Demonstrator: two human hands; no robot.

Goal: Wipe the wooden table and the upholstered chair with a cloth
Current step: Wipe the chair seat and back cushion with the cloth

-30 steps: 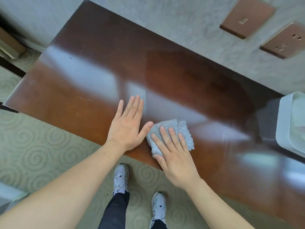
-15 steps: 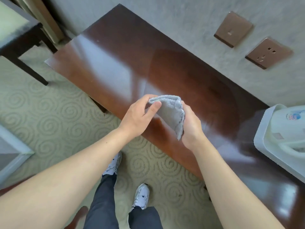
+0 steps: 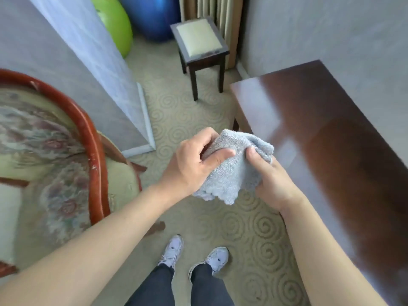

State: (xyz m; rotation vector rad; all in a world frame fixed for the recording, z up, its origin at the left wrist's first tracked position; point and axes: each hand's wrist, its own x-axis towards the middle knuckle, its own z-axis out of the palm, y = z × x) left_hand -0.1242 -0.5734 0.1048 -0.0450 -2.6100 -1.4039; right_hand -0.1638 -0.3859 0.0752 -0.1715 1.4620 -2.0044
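Observation:
A light blue-grey cloth (image 3: 234, 173) hangs in the air over the carpet, held between both hands. My left hand (image 3: 192, 166) grips its left side with thumb on top. My right hand (image 3: 271, 177) pinches its right edge. The glossy dark wooden table (image 3: 326, 133) stands on the right, just beside my right hand. The upholstered chair (image 3: 55, 155), floral fabric in a red-brown wooden frame, is at the left edge, apart from my hands.
A small dark stool (image 3: 199, 43) with a pale cushion stands at the back. Green (image 3: 114, 21) and blue (image 3: 152, 16) exercise balls lie behind it. A grey panel (image 3: 88, 69) leans at the left. My shoes (image 3: 194, 255) are on the swirl-patterned carpet.
The cloth was lifted off the table, and both hands now hold it over the floor. My view has swung left, bringing the chair and stool into sight.

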